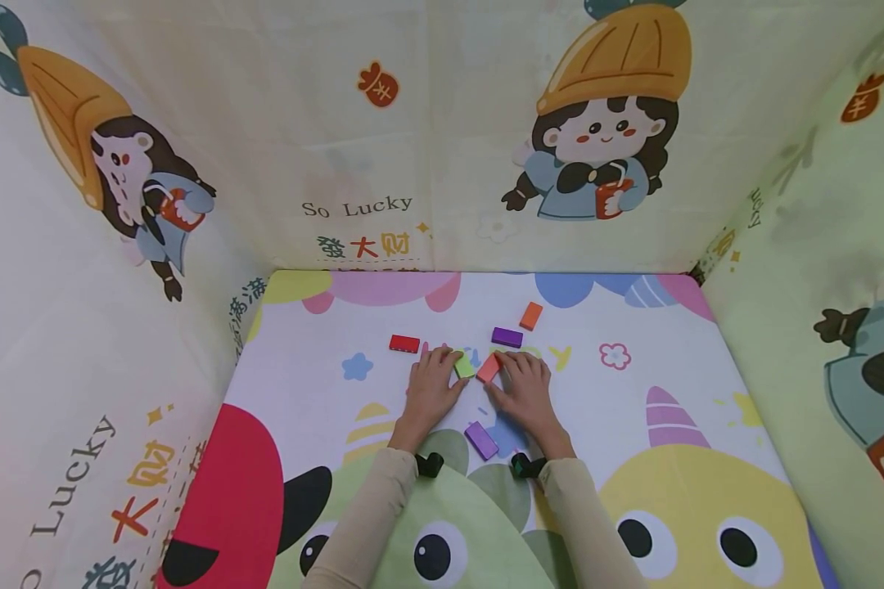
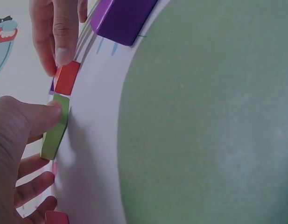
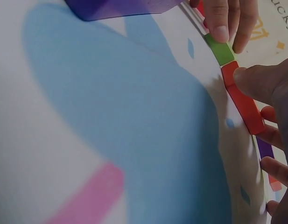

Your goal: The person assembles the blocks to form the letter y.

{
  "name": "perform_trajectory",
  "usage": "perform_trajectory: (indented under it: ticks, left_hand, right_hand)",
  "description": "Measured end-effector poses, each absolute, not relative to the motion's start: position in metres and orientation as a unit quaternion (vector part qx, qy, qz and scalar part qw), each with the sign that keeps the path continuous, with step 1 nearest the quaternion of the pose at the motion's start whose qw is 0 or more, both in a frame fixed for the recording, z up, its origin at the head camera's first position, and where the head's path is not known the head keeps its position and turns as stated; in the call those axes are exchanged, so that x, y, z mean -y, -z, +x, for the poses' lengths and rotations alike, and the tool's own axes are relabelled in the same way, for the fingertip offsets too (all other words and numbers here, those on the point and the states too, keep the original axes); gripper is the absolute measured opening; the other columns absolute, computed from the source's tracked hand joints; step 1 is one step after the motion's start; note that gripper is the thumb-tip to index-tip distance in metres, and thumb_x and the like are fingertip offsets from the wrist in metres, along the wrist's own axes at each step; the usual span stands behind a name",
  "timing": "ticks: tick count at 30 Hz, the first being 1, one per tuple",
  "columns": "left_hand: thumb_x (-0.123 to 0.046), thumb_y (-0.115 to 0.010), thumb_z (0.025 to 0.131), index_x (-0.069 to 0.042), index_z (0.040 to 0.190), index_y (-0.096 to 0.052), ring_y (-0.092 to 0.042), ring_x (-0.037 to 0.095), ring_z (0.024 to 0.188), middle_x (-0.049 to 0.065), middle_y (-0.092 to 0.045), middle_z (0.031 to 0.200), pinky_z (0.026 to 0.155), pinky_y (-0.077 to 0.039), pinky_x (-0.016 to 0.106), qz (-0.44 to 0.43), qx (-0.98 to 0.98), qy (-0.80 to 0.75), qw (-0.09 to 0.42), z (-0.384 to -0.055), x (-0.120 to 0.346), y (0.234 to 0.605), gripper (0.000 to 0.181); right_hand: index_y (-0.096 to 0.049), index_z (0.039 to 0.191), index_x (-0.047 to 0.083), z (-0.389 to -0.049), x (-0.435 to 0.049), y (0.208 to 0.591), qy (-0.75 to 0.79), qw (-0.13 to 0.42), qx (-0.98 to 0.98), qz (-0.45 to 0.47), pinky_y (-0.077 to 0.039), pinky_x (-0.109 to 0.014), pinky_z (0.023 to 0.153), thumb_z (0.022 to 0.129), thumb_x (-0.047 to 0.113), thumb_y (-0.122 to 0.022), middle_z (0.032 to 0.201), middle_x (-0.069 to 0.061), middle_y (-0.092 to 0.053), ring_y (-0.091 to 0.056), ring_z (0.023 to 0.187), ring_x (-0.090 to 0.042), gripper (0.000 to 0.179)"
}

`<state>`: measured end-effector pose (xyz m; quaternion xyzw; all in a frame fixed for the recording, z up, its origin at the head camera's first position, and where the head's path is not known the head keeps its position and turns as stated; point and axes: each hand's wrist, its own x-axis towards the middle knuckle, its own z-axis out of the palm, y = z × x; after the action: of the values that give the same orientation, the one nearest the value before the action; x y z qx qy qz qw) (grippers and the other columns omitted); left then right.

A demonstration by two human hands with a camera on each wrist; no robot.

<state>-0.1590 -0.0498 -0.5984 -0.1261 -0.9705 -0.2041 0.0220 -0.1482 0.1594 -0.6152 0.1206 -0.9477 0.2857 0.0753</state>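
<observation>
My left hand (image 1: 432,391) pinches a light green block (image 1: 465,366) between thumb and fingers on the printed mat. Facing it, my right hand (image 1: 526,393) pinches an orange-red block (image 1: 489,368), its thumb on the near side and fingertips behind. The two blocks slant toward each other, and in the right wrist view the ends of the green block (image 3: 221,50) and the orange-red block (image 3: 244,105) lie right beside each other. A purple block (image 1: 481,441) lies between my forearms, closer to me.
Beyond my left fingers lies a red block (image 1: 404,343). Past my right fingers are a second purple block (image 1: 507,337) and an orange block (image 1: 530,316). Printed cloth walls (image 1: 457,164) stand behind and on both sides of the colourful mat (image 1: 560,372).
</observation>
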Motion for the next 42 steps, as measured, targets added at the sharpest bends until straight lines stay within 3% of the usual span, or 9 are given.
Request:
perform_trajectory:
  ticks: [13,22,31,42]
  left_hand:
    - [-0.037,-0.075,0.095,-0.019,0.144,-0.060,-0.050,0.030,0.137,0.009,-0.058,0.147,0.102,-0.049,0.047,-0.123,0.970,0.210,0.020,-0.159,0.052,0.597,0.054]
    - [-0.041,-0.075,0.095,-0.019,0.145,-0.059,-0.046,0.030,0.140,0.009,-0.053,0.151,0.105,-0.048,0.050,-0.112,0.971,0.210,0.024,-0.158,0.048,0.600,0.057]
    - [-0.040,-0.072,0.097,-0.027,0.146,-0.060,-0.039,0.035,0.147,0.009,-0.048,0.157,0.115,-0.041,0.058,-0.158,0.962,0.219,0.043,-0.155,0.046,0.600,0.052]
    - [-0.039,-0.069,0.100,-0.033,0.145,-0.062,-0.034,0.035,0.154,0.006,-0.046,0.162,0.119,-0.037,0.062,-0.224,0.949,0.214,0.050,-0.156,0.040,0.602,0.045]
  right_hand:
    - [-0.055,0.149,0.013,-0.151,-0.159,0.614,-0.289,0.060,0.948,0.114,-0.022,-0.068,0.117,0.094,0.037,-0.072,0.147,-0.015,-0.058,-0.042,0.140,-0.041,0.063]
    - [-0.055,0.148,0.011,-0.156,-0.162,0.611,-0.318,0.065,0.943,0.068,-0.029,-0.064,0.115,0.101,0.030,-0.066,0.150,-0.018,-0.053,-0.045,0.140,-0.041,0.052]
    - [-0.060,0.141,0.001,-0.170,-0.172,0.607,-0.334,0.143,0.930,0.057,-0.046,-0.065,0.100,0.098,0.014,-0.068,0.142,-0.024,-0.057,-0.056,0.125,-0.047,0.045]
    - [-0.055,0.147,0.005,-0.189,-0.185,0.610,-0.301,0.093,0.947,0.059,-0.045,-0.061,0.103,0.102,0.018,-0.064,0.150,-0.019,-0.055,-0.052,0.130,-0.047,0.048]
